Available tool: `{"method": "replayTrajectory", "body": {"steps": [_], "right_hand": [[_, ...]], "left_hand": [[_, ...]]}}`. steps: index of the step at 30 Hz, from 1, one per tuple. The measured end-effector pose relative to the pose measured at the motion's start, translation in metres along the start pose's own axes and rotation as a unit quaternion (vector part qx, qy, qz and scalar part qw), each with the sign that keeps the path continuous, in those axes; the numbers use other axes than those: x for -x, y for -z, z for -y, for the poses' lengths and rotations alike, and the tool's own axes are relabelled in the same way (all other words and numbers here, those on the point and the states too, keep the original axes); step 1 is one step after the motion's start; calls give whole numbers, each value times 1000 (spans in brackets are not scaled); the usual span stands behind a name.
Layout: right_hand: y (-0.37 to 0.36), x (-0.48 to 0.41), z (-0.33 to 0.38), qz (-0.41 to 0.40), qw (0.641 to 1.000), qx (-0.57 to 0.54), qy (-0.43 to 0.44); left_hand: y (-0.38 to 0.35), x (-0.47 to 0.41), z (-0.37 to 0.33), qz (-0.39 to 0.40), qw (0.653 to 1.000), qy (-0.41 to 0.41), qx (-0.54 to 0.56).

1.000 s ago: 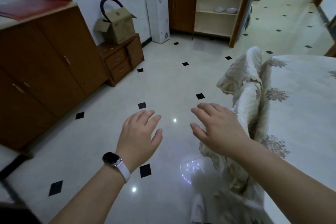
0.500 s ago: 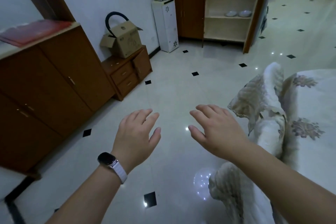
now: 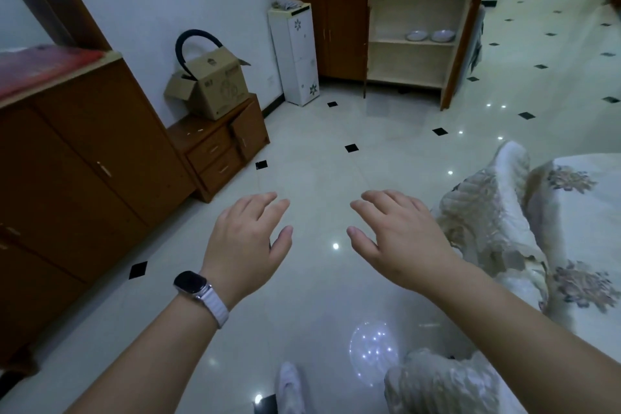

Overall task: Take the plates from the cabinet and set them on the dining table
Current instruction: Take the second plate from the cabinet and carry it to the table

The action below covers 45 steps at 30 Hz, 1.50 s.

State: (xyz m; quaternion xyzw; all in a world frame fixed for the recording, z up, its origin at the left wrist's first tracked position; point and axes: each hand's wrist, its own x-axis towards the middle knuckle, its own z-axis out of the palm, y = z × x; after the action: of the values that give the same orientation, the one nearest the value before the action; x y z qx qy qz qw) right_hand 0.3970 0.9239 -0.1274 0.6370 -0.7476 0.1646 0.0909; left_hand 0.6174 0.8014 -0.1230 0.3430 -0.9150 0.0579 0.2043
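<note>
The brown wooden cabinet [image 3: 410,60], its door open on pale shelves, stands nearer than a second ago. The desk draped in a cream floral cloth [image 3: 578,212] has slid off to the right of it, so the person is crossing the tiled floor towards the cabinet. Two pale shallow plates [image 3: 430,35] sit side by side on the cabinet's upper shelf, untouched. The left hand [image 3: 247,239] and right hand [image 3: 400,239] stay out in front, well short of the cabinet, fingers loosely spread and holding nothing. I'd say the fetching has barely begun.

Glossy tiled floor [image 3: 319,161], brown wooden sideboard [image 3: 84,161]
</note>
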Motion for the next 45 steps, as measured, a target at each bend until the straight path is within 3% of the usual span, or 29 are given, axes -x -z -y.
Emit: {"method": "replayTrajectory", "body": {"steps": [8, 21, 33, 45], "right_hand": [[-33, -94, -7, 16, 997, 22, -69], [-65, -265, 10, 13, 989, 43, -143], [-101, -347, -67, 15, 982, 30, -188], [-136, -473, -236, -1, 983, 30, -179]], "left_hand": [[-61, -96, 64, -38, 995, -66, 60], [-104, -248, 195, -33, 988, -103, 108], [-164, -363, 191, -20, 980, -136, 143], [-248, -562, 143, 6, 984, -149, 101]]}}
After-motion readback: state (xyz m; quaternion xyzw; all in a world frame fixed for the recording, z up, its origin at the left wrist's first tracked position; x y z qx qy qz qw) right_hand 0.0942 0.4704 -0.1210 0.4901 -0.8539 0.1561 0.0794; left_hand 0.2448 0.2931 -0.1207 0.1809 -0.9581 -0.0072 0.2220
